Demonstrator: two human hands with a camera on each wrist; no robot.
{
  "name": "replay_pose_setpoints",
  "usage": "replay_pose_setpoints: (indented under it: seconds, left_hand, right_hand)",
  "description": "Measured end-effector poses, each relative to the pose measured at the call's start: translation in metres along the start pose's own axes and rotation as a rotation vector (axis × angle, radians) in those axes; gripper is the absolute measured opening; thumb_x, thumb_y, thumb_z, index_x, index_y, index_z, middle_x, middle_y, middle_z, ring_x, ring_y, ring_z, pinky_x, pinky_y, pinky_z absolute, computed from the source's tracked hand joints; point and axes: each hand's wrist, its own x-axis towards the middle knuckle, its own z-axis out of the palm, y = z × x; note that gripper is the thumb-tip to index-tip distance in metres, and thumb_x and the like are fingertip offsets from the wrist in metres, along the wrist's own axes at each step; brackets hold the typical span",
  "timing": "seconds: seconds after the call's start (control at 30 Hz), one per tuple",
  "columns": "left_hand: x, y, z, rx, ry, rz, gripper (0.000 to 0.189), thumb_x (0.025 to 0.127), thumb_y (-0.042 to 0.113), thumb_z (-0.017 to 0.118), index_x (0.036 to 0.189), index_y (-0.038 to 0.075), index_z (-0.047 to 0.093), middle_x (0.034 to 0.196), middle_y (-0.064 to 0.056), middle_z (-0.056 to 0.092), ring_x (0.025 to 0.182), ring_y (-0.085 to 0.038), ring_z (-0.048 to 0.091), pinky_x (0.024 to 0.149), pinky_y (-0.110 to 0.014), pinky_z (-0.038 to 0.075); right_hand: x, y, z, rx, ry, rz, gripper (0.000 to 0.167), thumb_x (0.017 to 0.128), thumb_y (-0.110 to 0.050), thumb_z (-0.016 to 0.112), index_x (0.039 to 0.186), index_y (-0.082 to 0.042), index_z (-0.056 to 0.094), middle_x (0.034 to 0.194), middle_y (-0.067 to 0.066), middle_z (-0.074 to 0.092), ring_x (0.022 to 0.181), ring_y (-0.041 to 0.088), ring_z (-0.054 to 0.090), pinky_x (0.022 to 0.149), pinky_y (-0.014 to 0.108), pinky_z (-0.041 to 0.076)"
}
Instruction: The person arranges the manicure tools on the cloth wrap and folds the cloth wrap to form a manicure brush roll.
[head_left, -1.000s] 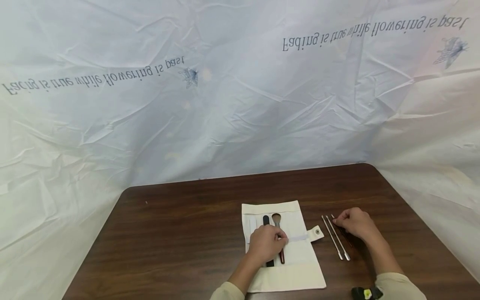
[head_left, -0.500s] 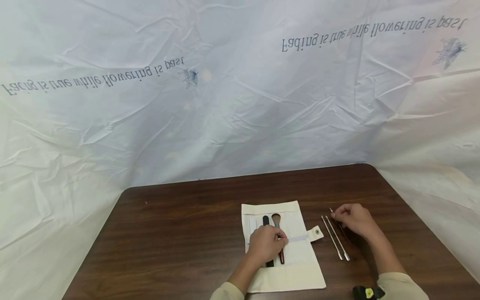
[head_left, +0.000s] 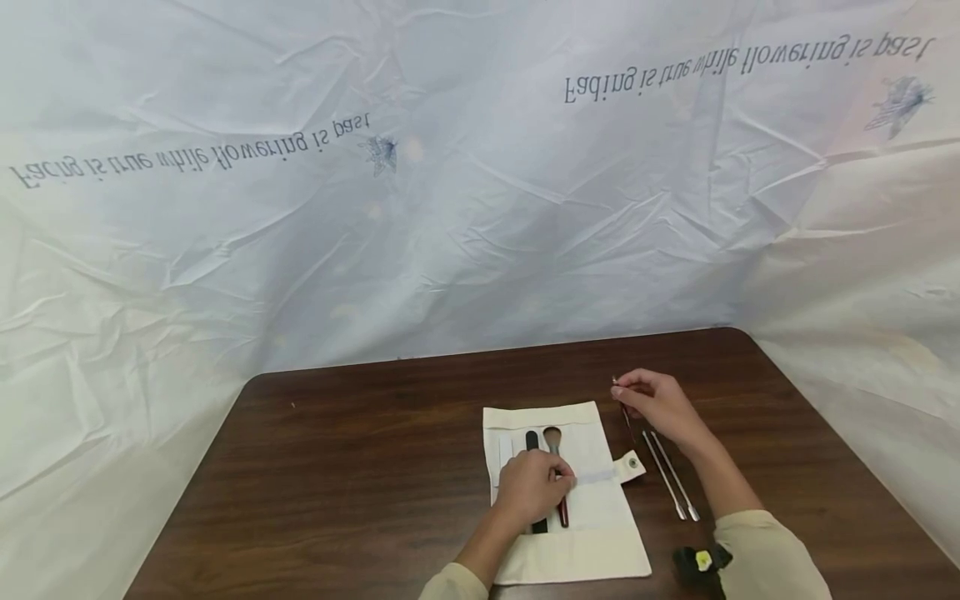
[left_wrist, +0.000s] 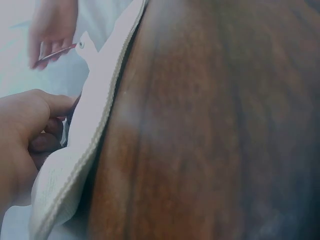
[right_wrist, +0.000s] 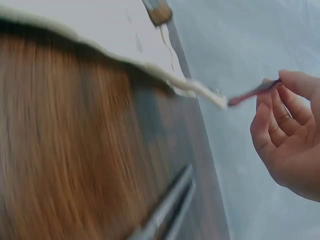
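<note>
Where the counter (head_left: 337, 517) came nearest, the folded near edge of a cream cloth roll (head_left: 570, 558) lay flat, and a left sleeve (head_left: 453, 583) reached in beside its near left corner. To the right of the cloth roll was the right sleeve (head_left: 768, 550), with a dark band (head_left: 701, 560) bearing a yellow flower next to it. On the middle of the cloth roll rested the left hand (head_left: 532, 486), its fingers bent; since it hid what lay under its fingertips, I could not tell whether that grip was pinching something or only resting there. Partly under that hand, a flat black strip (head_left: 532, 440) and a brush (head_left: 552, 437) with a reddish handle lay side by side on the cloth roll, the bristles toward its far edge. A white strip (head_left: 505, 454) lay to their left, near the cloth roll's left edge. From the cloth roll's right edge a tab (head_left: 630, 467) with a metal snap stuck out, and to the right of it two slim metal rods (head_left: 663, 475) lay close together, apart from the cloth roll. Beyond the cloth roll's far right corner was the right hand (head_left: 660, 404), its grip pinching a slim dark-red tool (right_wrist: 250, 95) between thumb and fingertips, the free end slanting back toward the tab. Past the cloth roll and the counter's far edge hung a pale, creased sheet (head_left: 420, 250) printed with flipped lettering.
</note>
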Motion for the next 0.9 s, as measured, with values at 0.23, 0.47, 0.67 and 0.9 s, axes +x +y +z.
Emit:
replay_pose_setpoints:
  seconds: [0.23, 0.47, 0.67, 0.9]
  left_hand:
    - [0.003, -0.003, -0.003, -0.010, -0.015, 0.012, 0.009, 0.091, 0.024, 0.074, 0.086, 0.019, 0.081, 0.049, 0.014, 0.044, 0.046, 0.000, 0.039, 0.050, -0.021, 0.031]
    - [0.005, -0.005, -0.004, -0.008, -0.028, 0.011, 0.010, 0.091, 0.024, 0.074, 0.086, 0.019, 0.080, 0.049, 0.014, 0.043, 0.045, -0.001, 0.039, 0.049, -0.021, 0.031]
    - [0.005, -0.004, -0.003, -0.016, -0.026, 0.007, 0.010, 0.091, 0.024, 0.074, 0.084, 0.019, 0.080, 0.049, 0.014, 0.042, 0.046, -0.001, 0.039, 0.049, -0.022, 0.031]
    - [0.006, -0.004, -0.001, -0.010, -0.007, 0.008, 0.010, 0.090, 0.024, 0.074, 0.084, 0.020, 0.080, 0.049, 0.014, 0.041, 0.046, -0.001, 0.038, 0.048, -0.022, 0.030]
  right_hand:
    - [0.016, -0.008, 0.027, 0.057, -0.043, -0.011, 0.027, 0.100, -0.016, 0.064, 0.116, 0.007, 0.064, 0.104, 0.015, 0.073, 0.085, 0.009, 0.067, 0.074, 0.026, 0.057]
    - [0.025, -0.005, 0.048, 0.113, -0.131, 0.056, 0.028, 0.099, -0.014, 0.065, 0.115, 0.008, 0.064, 0.100, 0.014, 0.073, 0.079, 0.005, 0.064, 0.075, 0.030, 0.058]
    - [0.028, 0.000, 0.057, 0.139, -0.145, 0.081, 0.026, 0.098, -0.010, 0.066, 0.112, 0.012, 0.065, 0.089, 0.004, 0.073, 0.074, 0.005, 0.065, 0.072, 0.026, 0.059]
    - [0.025, 0.002, 0.064, 0.105, -0.142, 0.150, 0.022, 0.097, -0.010, 0.067, 0.107, 0.010, 0.067, 0.089, 0.009, 0.075, 0.072, 0.008, 0.065, 0.068, 0.025, 0.057]
